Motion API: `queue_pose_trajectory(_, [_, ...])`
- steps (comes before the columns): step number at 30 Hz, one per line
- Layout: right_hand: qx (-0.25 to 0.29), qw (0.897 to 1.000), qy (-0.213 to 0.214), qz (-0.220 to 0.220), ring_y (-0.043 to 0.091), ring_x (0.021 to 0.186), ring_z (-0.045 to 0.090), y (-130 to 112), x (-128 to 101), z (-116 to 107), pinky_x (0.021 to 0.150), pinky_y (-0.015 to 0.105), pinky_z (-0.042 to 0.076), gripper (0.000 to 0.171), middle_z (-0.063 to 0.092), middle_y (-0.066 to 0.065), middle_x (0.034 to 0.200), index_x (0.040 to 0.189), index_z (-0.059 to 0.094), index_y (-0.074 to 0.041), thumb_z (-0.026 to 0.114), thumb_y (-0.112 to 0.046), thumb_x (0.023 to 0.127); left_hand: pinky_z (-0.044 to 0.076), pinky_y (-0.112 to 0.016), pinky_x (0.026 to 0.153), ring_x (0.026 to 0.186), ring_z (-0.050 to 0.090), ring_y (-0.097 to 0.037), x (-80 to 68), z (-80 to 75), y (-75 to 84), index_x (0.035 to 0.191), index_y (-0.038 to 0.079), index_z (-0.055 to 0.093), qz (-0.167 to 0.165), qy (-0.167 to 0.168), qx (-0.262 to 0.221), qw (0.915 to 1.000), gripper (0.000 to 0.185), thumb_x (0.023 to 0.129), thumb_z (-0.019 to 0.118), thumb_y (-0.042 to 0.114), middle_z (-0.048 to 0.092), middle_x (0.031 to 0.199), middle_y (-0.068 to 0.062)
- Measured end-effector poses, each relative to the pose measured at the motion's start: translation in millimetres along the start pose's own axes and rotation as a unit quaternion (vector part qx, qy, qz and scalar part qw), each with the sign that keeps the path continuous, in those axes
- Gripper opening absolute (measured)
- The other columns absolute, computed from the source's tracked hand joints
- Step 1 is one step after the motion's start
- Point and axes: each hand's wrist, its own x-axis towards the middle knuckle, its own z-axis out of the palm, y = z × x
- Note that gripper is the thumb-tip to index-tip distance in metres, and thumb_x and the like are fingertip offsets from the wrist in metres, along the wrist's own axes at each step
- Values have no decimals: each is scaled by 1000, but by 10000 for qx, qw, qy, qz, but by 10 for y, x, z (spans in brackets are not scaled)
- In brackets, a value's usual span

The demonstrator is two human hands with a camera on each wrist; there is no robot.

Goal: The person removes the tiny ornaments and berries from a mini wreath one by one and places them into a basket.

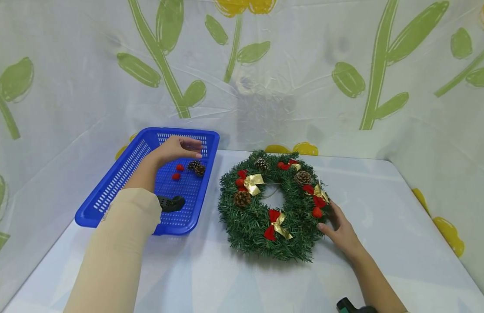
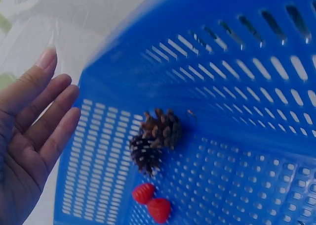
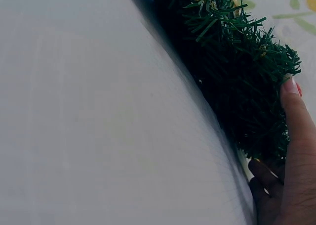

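Head view shows your left hand (image 1: 178, 148) spread flat, holding nothing, above the pine cones (image 1: 196, 167) in the blue basket (image 1: 108, 191). Your right hand (image 1: 339, 228) rests with relaxed fingers against the wreath (image 1: 249, 221) on the table (image 1: 402, 208).

Left hand (image 1: 178, 148): forearm stretched forward, palm down, fingers straight and relaxed, holding nothing
Right hand (image 1: 341, 231): low at the right, fingers extended forward, thumb raised
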Motion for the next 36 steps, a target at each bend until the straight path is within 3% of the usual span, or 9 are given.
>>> queue_pose_trajectory(13, [12,10000,50,-5,55,132,25,-29,2,-14,89,-4,21,81,22,38,146,150,6,2,60,-7,91,44,-43,101,122,54,-27,116,130,328,134,6,54,359,-307,91,9988,55,85,72,19,57,131,-15])
queue_pose_trajectory(25, [-29,10000,4,76,55,131,25,-25,-18,-6,89,-4,21,80,22,38,146,150,5,3,59,-9,92,44,-42,100,125,51,-27,159,383,605,135,7,53,899,-762,52,9930,56,84,72,17,55,134,-13])
queue_pose_trajectory(36, [-65,10000,29,-17,56,132,23,-15,-19,-4,90,-5,20,80,22,38,146,150,6,2,60,-10,92,49,-33,94,119,57,-24,188,626,795,132,6,56,1325,-1185,234,9838,52,84,73,16,59,129,-12])
